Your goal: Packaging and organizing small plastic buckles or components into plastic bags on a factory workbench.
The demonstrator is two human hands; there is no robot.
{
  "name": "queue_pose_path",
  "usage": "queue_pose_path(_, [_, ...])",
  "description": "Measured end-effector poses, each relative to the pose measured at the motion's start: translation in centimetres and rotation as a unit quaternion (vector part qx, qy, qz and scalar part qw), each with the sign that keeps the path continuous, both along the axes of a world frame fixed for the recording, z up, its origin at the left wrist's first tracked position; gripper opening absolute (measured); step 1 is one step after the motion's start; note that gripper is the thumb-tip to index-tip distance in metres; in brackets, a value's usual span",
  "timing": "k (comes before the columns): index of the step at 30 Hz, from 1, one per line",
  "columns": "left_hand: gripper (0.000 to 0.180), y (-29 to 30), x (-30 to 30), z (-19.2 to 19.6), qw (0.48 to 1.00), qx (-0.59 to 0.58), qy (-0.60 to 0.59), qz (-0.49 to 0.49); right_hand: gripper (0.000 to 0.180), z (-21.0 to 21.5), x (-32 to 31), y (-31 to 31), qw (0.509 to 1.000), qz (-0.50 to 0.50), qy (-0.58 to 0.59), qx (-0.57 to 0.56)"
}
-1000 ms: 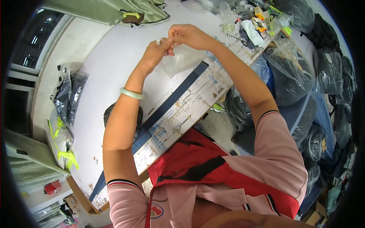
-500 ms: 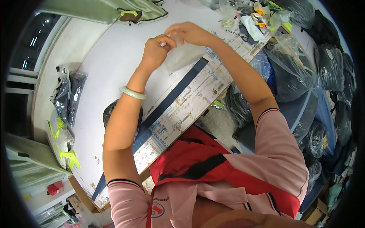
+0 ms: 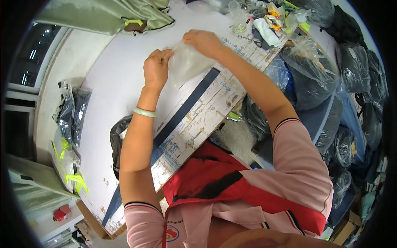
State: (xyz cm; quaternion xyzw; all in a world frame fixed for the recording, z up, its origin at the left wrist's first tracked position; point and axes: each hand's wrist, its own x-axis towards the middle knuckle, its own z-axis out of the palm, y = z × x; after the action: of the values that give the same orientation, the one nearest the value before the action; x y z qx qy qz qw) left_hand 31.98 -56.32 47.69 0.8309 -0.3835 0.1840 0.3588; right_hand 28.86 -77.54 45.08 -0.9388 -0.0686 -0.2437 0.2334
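Note:
A clear plastic bag (image 3: 186,64) hangs stretched between my two hands over the table. My left hand (image 3: 156,69) pinches its upper left corner between thumb and fingers, wrist upright, a pale bangle (image 3: 144,112) on that forearm. At the bag's upper right, my right hand (image 3: 203,43) grips the edge with bent fingers; it is slightly blurred, and its fingertips are partly hidden. Below the bag a dark blue strip (image 3: 186,105) lies slantwise along the table. Whether anything is inside the bag I cannot make out; it looks flat and see-through.
The white table (image 3: 107,78) has a worn, printed near edge. A black plastic bag (image 3: 117,142) sits beside my left forearm. Dark packed bags (image 3: 76,109) lean at the left wall. Small clutter (image 3: 271,29) lies at the far right, with large filled bags (image 3: 310,76) beside the table.
My hands have moved apart, the left one leftward and down, spreading the clear bag wider between them. More of the black plastic bag beside my left forearm shows.

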Motion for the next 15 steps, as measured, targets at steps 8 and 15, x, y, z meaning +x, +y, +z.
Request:
queue_pose_path(8, [0.019, 4.0, -1.1, -5.8, 0.959, -0.038, 0.262, 0.098, 0.014, -5.8, -0.6, -3.7, 0.996, -0.084, 0.037, -0.002])
queue_pose_path(15, [0.020, 1.7, -0.2, -1.9, 0.942, -0.140, 0.304, 0.013, 0.011, 1.4, -1.0, 0.5, 0.989, 0.051, -0.030, 0.135])
